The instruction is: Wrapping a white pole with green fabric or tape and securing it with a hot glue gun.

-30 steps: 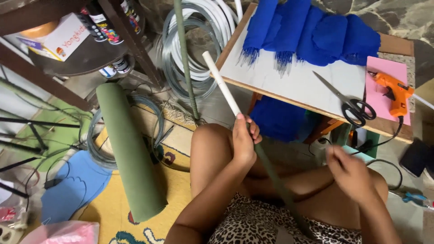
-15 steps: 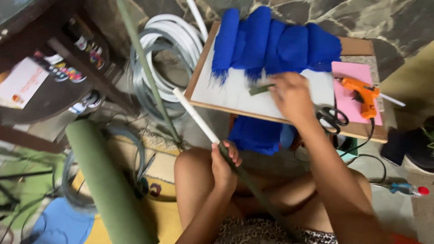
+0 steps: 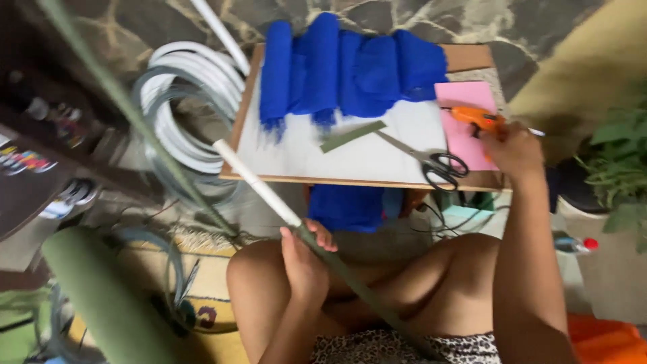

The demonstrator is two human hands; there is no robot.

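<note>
Right hand: half a second ago over the middle of the desk at the green strip; now at the desk's right edge, fingers closing around the orange glue gun, which lies on the pink sheet; the grip looks begun rather than complete; gun not lifted.
Left hand: unchanged, wrapped around the white tube where its green covering begins, above the knee; tube slants up-left to the desk's near edge.
Green strip: released, lying loose on the white board, just beside the scissors.
Blue fabric rolls: along the far side of the board.
Surroundings: coiled white hose left of the desk; green roll on the floor.
</note>
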